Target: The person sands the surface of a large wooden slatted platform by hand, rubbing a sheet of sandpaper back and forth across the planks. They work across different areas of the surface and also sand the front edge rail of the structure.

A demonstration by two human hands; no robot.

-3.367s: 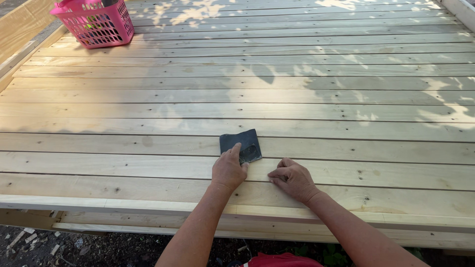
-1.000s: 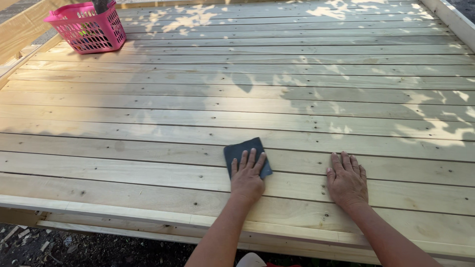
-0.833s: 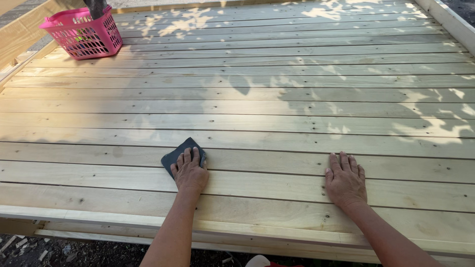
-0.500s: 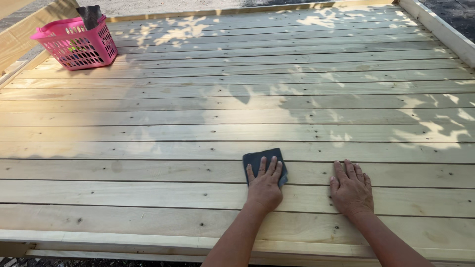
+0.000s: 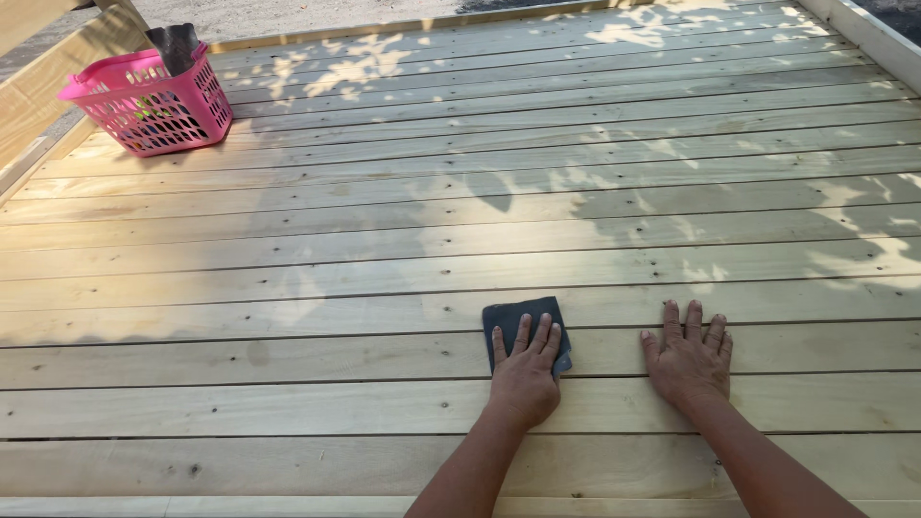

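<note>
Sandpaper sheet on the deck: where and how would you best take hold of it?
Probably by the far edge of the dark sandpaper sheet, coming from the side away from the person. It lies flat on the wooden deck with the left hand pressed on its near half, so only the far strip is free; flat, it needs a fingertip pinch lifting that edge.

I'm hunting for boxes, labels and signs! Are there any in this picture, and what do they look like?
No packages, labels, signs or screens show.
Nearest to one: pink plastic lattice basket, rectangular, far left on the pale wooden plank deck.
</note>
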